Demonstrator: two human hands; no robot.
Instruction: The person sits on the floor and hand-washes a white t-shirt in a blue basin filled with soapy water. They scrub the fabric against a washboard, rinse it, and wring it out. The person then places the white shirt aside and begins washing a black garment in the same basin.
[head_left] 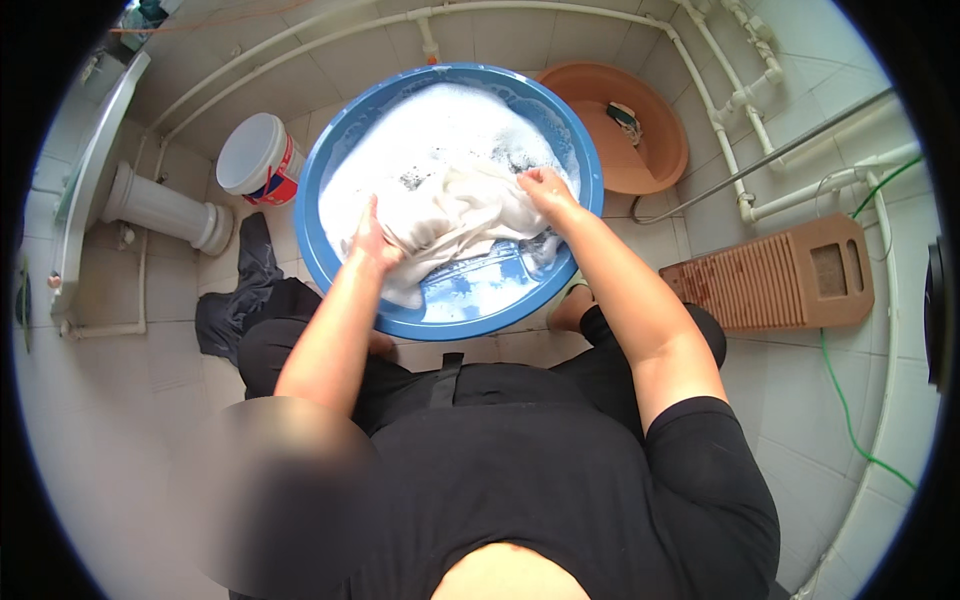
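Observation:
A large blue basin (460,330) stands on the floor in front of me, full of white suds. A wet white cloth (465,210) lies bunched across its middle, partly in the foam, and bluish water shows at the near side. My left hand (374,240) grips the cloth's left part, thumb up and the other fingers mostly hidden. On the right, my right hand (547,192) is closed at the cloth's upper right edge, with the fingers pinched together on the fabric.
A brown tub (660,150) holding a small brush-like thing (625,120) stands at the back right. A brown washboard (770,275) lies to my right, near a green cord (850,425). At left are a white bucket (250,152), dark cloth (258,270) and a sink pedestal (165,205).

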